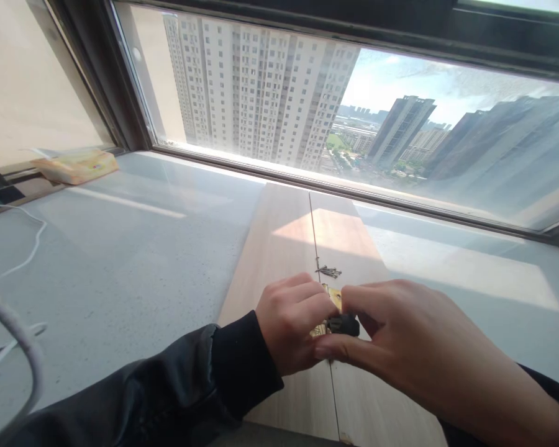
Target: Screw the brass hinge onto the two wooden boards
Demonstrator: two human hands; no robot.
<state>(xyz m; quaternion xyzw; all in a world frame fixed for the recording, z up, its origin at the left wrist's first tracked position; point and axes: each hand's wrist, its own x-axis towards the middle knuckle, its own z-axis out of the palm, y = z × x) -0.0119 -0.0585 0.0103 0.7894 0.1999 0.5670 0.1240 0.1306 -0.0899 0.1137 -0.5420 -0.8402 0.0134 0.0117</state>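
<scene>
Over the seam between two pale wooden boards (289,248), a brass-coloured metal hinge (335,297) shows partly between my hands. My left hand (298,323) is closed at its left side, fingers curled and mostly hiding what they grip. From the right, my right hand (400,329) pinches around the hinge, its thumb reaching across below and its index finger at the upper edge. Between them sits a short dark piece with a rounded black end (347,325); its kind is unclear. Just beyond the hands, several screws (330,271) lie in a small pile by the seam.
The boards rest on a white speckled sill (177,267). A large window (261,93) with a dark frame rises behind. At the far left stands a tissue pack (81,166). White cables (23,335) loop along the left side.
</scene>
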